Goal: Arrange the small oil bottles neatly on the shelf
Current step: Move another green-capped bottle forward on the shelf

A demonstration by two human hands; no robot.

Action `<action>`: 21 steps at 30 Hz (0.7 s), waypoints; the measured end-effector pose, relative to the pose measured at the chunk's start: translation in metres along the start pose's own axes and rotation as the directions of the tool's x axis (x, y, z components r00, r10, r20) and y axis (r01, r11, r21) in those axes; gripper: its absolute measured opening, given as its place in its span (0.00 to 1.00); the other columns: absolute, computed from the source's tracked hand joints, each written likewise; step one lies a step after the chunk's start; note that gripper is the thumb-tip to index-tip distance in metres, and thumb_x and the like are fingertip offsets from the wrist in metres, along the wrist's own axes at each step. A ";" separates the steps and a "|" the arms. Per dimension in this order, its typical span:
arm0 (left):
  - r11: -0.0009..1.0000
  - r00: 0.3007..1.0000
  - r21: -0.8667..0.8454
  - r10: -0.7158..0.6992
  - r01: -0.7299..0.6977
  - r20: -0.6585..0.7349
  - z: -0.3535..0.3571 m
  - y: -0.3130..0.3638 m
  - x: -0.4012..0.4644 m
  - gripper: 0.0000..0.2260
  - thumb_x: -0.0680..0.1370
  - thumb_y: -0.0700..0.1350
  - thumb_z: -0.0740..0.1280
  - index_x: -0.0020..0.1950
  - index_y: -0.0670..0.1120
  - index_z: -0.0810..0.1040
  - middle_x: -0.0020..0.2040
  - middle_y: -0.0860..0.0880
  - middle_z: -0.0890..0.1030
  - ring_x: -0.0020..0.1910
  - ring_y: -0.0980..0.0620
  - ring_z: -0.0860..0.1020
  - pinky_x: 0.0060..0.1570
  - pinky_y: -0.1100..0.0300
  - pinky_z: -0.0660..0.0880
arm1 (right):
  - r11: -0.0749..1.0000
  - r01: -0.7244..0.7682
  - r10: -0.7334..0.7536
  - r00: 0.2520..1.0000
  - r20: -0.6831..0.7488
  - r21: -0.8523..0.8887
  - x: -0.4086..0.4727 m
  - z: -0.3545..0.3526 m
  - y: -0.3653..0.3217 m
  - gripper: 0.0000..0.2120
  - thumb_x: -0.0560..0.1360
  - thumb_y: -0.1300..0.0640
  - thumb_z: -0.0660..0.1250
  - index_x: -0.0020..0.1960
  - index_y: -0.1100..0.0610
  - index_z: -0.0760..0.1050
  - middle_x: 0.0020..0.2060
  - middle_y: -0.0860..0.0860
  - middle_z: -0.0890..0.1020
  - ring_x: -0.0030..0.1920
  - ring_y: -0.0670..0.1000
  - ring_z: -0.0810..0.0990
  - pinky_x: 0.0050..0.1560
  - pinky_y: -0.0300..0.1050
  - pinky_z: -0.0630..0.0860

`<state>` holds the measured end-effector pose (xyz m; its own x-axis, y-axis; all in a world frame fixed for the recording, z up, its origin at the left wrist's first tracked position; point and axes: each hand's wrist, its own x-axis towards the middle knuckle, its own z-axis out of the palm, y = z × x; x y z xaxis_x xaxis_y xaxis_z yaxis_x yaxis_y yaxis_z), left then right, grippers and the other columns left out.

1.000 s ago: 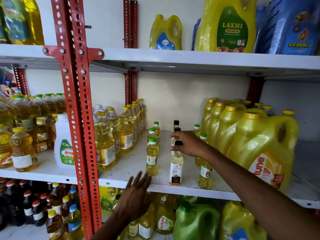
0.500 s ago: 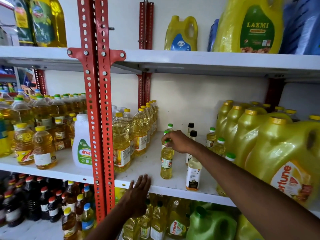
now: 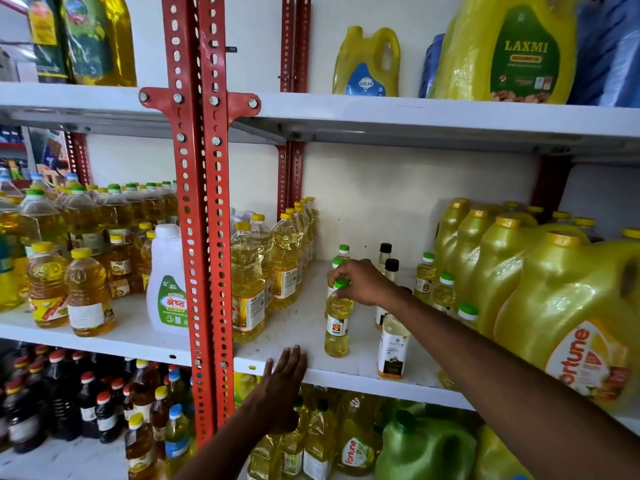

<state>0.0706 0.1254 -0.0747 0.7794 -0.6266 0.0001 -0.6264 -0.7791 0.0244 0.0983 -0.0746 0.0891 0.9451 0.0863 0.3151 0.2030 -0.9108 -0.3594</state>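
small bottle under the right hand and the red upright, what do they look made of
Small bottle: looks like clear plastic, since the yellow oil shows through; green cap, paper-like label. Red upright: probably painted steel, given its punched holes and bolted bracket.

white shelf (image 3: 301, 327) boards on red perforated uprights (image 3: 197, 202). pale yellow oil under green caps in the small bottles (image 3: 336, 327) near centre; black caps on the pale cream bottles (image 3: 391, 344) just toward 3 o'clock, white and orange label in front. solid yellow jugs (image 3: 554, 306) at 3 o'clock, red lettering on a yellow-orange label. white jug (image 3: 168, 289) at 9 o'clock with a green label. dark brown bottles (image 3: 62, 403) at 8 o'clock, red, yellow and blue caps. green jug (image 3: 426, 448) at 5 o'clock. yellow can (image 3: 505, 46) at 1 o'clock, green label, gold lettering.
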 end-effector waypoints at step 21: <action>1.000 1.000 -0.005 -0.008 0.008 -0.018 -0.003 0.003 -0.004 0.47 0.75 0.48 0.70 0.76 0.40 0.35 0.79 0.41 0.36 0.77 0.42 0.36 0.75 0.43 0.40 | 1.000 0.016 -0.016 1.000 0.024 0.007 -0.019 0.001 -0.017 0.15 0.67 0.58 0.76 0.53 0.61 0.81 0.53 0.57 0.84 0.55 0.55 0.80 0.50 0.39 0.70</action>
<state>0.0651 0.1258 -0.0718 0.7847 -0.6196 0.0177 -0.6199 -0.7842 0.0290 0.0772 -0.0609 0.0886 0.9477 0.1109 0.2994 0.2200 -0.9065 -0.3604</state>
